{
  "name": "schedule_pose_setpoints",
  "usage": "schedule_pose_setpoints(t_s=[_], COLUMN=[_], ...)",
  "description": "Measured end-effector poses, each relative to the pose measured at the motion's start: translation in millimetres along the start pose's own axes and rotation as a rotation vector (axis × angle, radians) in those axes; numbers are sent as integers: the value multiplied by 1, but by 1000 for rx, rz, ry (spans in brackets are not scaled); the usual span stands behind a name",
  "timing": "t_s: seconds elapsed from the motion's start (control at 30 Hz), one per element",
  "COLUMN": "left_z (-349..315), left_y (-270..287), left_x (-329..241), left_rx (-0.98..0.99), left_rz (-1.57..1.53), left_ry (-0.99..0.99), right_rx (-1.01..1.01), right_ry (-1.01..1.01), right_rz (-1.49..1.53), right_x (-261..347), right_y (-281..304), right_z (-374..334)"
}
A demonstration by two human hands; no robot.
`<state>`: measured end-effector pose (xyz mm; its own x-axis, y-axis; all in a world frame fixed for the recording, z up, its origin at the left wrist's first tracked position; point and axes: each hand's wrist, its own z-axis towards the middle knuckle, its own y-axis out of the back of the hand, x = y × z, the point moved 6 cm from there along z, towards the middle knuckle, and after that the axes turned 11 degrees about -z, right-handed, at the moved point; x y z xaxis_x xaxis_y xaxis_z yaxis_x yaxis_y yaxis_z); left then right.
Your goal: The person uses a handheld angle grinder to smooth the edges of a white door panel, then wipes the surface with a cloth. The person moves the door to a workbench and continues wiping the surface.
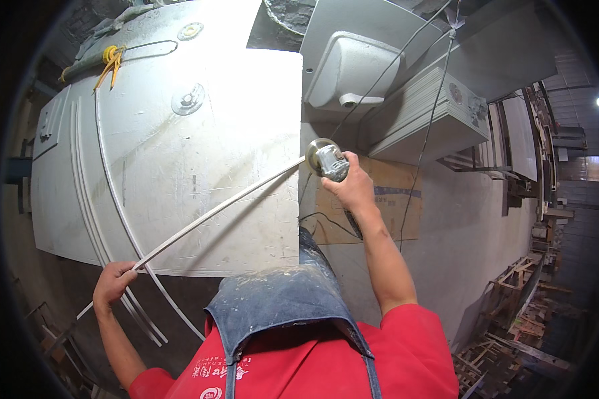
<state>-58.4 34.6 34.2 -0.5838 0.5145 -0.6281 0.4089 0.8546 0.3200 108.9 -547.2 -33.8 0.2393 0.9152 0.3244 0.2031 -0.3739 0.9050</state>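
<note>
My right hand (354, 187) grips a small angle grinder (333, 163) by its body, just past the right edge of the white worktable (246, 139). Its round disc stands at the end of a long, thin white strip (219, 210) and appears to touch it. My left hand (115, 282) is closed around that strip near the table's front edge. From there the strip slants across the tabletop up to the grinder. Part of it sticks out below my left hand. Whether the disc is spinning cannot be seen.
More white strips (86, 179) lie on the table's left and overhang its front. Two loose discs (188, 99) and an orange-handled tool (111, 66) rest farther back. A white basin (356, 70), stacked panels (426, 110), cardboard (393, 223) and hanging cords (439, 86) are on the right.
</note>
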Motion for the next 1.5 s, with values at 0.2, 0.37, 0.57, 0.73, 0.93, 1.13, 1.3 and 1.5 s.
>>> schedule_pose_setpoints(t_s=[0.2,0.37,0.57,0.73,0.93,1.13,1.3,1.5], left_z=[8,31,48,49,53,57,58,62], left_y=[-4,-34,-48,-45,-41,-41,-39,-39], left_x=[-13,-34,-53,-50,-51,-45,-46,-41], left_rx=[-5,-38,-13,-13,7,17,21,4], left_rz=[128,165,137,112,148,107,108,108], left_ry=[-91,-108,-202,-201,-119,-198,-151,-241], right_rx=[-125,153,265,200,195,112,44,-40], right_ry=[-93,197,461,385,225,153,127,3], right_rz=[83,77,112,69,34,23,28,50], right_x=[-12,67,117,96,66,44,25,3], right_y=[9,2,-33,-33,-20,-18,-17,-7], right_z=[-2,-64,-101,-85,-63,-44,-29,-13])
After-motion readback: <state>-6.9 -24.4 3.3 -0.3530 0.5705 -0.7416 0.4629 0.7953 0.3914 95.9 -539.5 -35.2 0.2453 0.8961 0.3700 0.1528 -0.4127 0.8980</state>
